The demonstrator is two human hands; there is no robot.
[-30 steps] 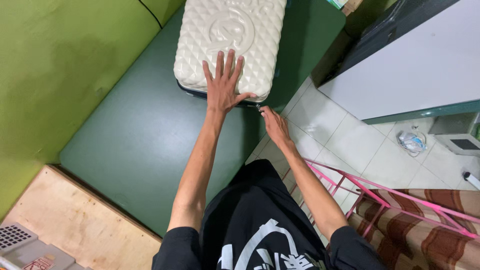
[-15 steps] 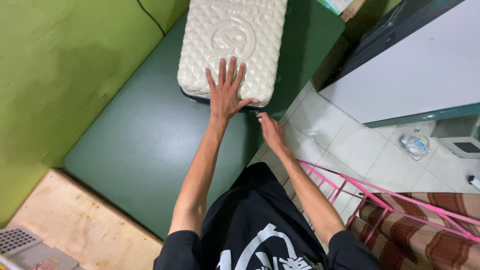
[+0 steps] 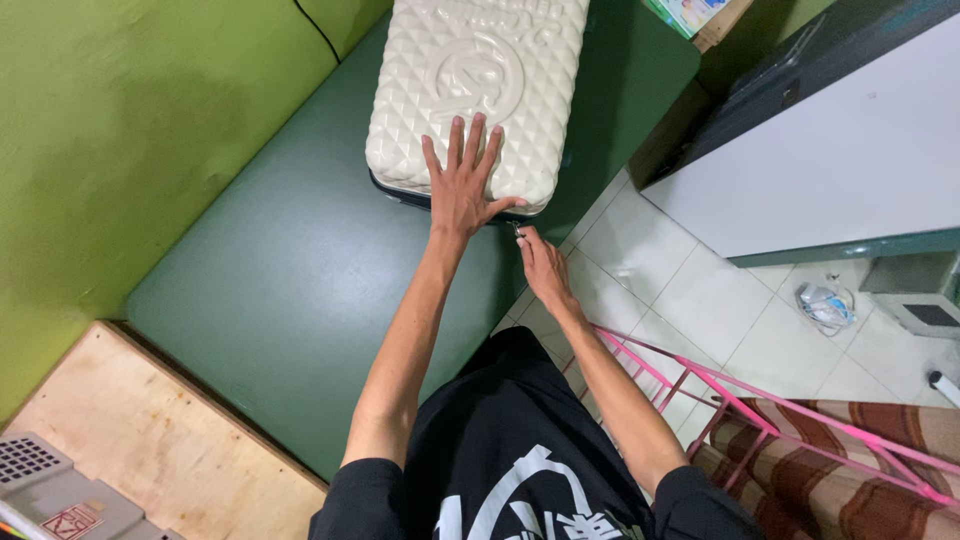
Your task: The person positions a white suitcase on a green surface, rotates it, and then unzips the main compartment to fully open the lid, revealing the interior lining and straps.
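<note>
A cream hard-shell suitcase (image 3: 480,80) with a quilted diamond pattern lies flat on a dark green surface (image 3: 300,270). My left hand (image 3: 463,182) presses flat on its near end, fingers spread. My right hand (image 3: 541,268) is at the suitcase's near right corner, fingers pinched on a small metal zipper pull (image 3: 518,232) by the dark zipper seam.
A green wall (image 3: 130,130) runs along the left. A wooden board (image 3: 140,440) with a grey device (image 3: 60,495) lies at lower left. On the right are a white-topped cabinet (image 3: 840,150), tiled floor (image 3: 700,310), a pink metal frame (image 3: 720,385) and a striped cushion (image 3: 850,470).
The view has shifted slightly, so the suitcase and both hands sit a little further right and lower. My right hand stays at the zipper pull by the corner.
</note>
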